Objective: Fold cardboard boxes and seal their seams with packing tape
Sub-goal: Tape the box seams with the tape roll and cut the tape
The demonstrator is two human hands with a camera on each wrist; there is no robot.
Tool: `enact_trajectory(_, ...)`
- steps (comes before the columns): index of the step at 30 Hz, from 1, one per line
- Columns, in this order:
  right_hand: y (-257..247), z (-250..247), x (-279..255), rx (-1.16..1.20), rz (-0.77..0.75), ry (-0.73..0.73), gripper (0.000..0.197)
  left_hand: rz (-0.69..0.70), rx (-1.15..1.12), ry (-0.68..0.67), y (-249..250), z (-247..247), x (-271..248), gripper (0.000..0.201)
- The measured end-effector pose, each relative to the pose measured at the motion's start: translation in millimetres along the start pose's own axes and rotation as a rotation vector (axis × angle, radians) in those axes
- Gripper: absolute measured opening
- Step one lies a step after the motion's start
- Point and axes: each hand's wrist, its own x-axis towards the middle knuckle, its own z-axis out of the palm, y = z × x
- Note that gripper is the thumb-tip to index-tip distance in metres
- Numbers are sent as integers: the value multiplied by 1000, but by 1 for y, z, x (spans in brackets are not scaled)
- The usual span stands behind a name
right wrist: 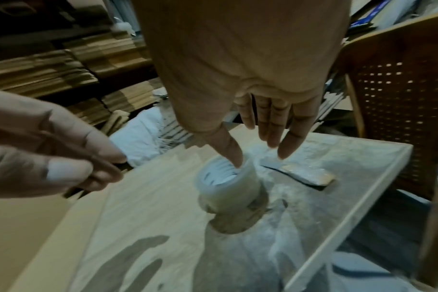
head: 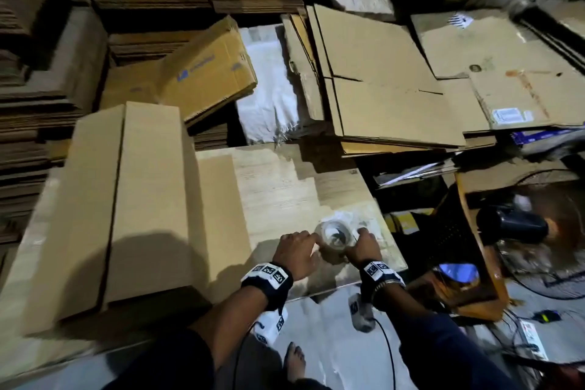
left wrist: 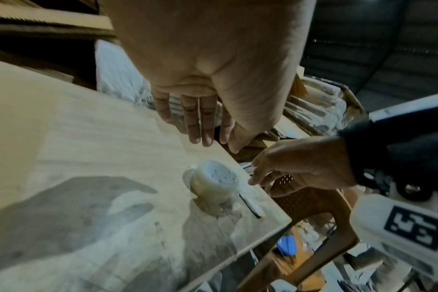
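Motion blur softened all three views, and the hands hid the near side of the tape roll (head: pixel 334 235) from the head camera. The roll stood on end near the table's (head: pixel 275 187) right front corner, its core axis vertical. The right hand (head: pixel 364 247) had loosely spread fingers and the thumb tip dipped into the core. The left hand (head: pixel 296 252) hovered just beside it, fingers relaxed, holding nothing. A folded cardboard box (head: pixel 126 199) lay lengthwise on the table's left.

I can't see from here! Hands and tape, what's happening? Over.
Left hand open beside tape. Right hand open, thumb in tape's core. Box folded, unsealed. Cutter lies near tape.
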Motion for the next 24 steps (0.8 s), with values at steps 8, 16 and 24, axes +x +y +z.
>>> enact_trajectory(8, 41, 12, 43, -2, -32, -188, 68, 29, 98, -89, 28, 76, 64, 57)
enact_trajectory(16, 47, 20, 50, -62, -133, -121, 25, 45, 223, -105, 24, 105, 85, 51)
enact_trajectory(24, -9, -15, 33, -96, -410, -29, 19, 27, 284, -12, 13, 43, 71, 58)
